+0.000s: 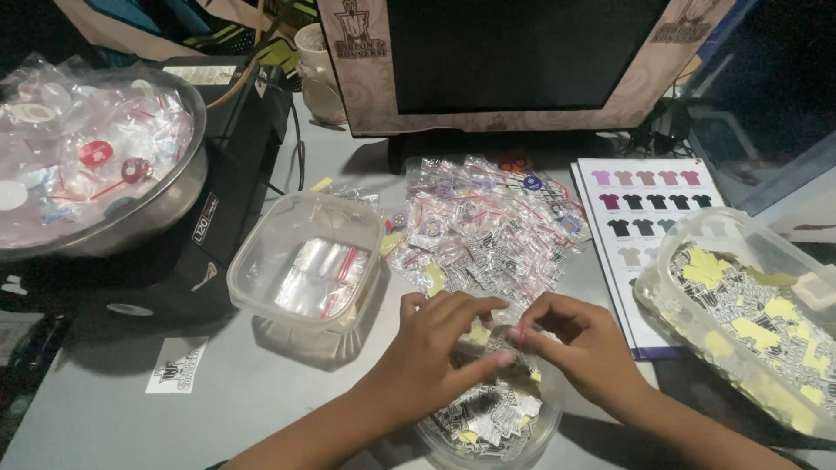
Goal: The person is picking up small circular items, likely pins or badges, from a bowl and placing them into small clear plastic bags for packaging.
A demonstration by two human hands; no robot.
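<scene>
My left hand (435,352) and my right hand (579,344) meet over a round clear bowl (531,439) filled with black-and-white and yellow stickers. Between the fingertips of both hands is a small clear plastic baggie (503,335). Just beyond the hands lies a pile of small filled zip baggies with red seal strips (483,226). Whether anything is inside the held baggie is too small to tell.
A clear square tub (261,261) with empty baggies stands left. A metal bowl (178,196) of bagged pins sits on a black box at far left. A clear tub of stickers (697,239) is at right beside a shirt colour chart (649,200). A monitor (514,52) stands behind.
</scene>
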